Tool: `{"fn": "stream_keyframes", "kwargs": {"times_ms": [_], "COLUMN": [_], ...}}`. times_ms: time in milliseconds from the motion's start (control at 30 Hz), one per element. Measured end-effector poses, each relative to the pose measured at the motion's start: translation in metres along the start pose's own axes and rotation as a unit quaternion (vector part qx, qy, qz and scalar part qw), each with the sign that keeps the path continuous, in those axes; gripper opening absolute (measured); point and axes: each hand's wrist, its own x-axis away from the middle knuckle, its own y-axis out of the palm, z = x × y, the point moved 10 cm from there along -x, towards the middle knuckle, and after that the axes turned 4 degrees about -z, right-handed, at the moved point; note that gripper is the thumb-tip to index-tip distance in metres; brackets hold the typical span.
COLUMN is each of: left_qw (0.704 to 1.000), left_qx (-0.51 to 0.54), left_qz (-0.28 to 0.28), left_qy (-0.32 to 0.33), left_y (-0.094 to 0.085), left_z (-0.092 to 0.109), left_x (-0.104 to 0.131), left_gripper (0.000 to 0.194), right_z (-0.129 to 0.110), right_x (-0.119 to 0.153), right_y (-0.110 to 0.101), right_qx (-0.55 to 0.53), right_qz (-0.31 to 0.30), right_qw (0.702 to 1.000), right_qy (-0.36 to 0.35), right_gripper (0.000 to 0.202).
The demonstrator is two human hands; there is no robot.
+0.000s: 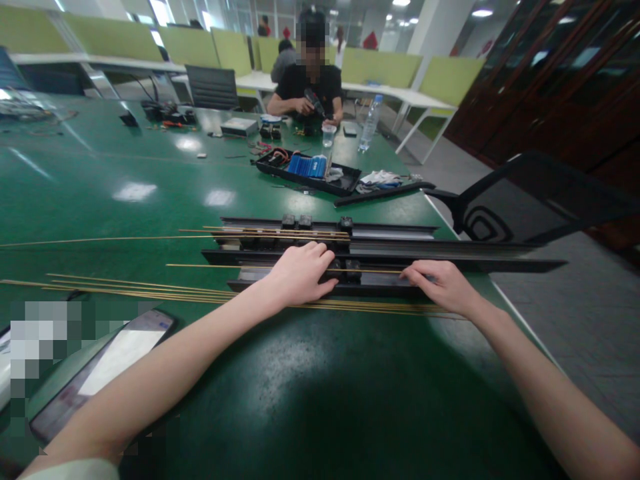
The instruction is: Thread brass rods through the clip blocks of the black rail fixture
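Note:
My left hand (299,272) lies over the nearest black rail, its fingers bent around a small black block (334,268) in the channel; the palm hides part of it. Another black block (353,270) sits just to the right. A thin brass-coloured rod (215,265) runs lengthwise along the channel, passing under my left hand. Near the rod's right end, the fingertips of my right hand (437,280) are pinched together on it. More rods (150,290) lie along the rail's near side. Behind, further black rails (450,250) hold several blocks (305,222) and rods (280,233).
A black tray (280,175) with a blue item (307,166) stands beyond the rails, near gloves (380,181). A bottle (370,123) and a cup (328,135) are farther back. Across the table a person (310,87) holds a tool. A phone (125,347) lies front left; a chair (540,200) stands right.

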Motion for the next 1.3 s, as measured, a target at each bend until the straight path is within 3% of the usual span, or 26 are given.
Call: {"fn": "stream_keyframes", "kwargs": {"times_ms": [700,967,1300], "left_qw": [1.0,1.0,1.0], "left_qx": [0.006,0.011,0.01], "left_qz": [-0.009,-0.005,-0.001], "left_qy": [-0.004,-0.003,0.0], "left_y": [0.0,0.0,-0.001], "left_z": [0.0,0.0,-0.001], "left_x": [0.0,0.001,0.001], "left_gripper": [0.035,0.035,0.035], "right_z": [0.019,0.0,-0.047], "right_x": [0.023,0.008,-0.019], "right_y": [-0.008,-0.015,-0.015], "right_qx": [0.013,0.066,0.091], "right_qz": [0.021,0.069,0.083], "right_qw": [0.999,0.995,0.989], "right_qy": [0.027,-0.001,-0.081], "right_gripper": [0.041,0.036,0.027]}}
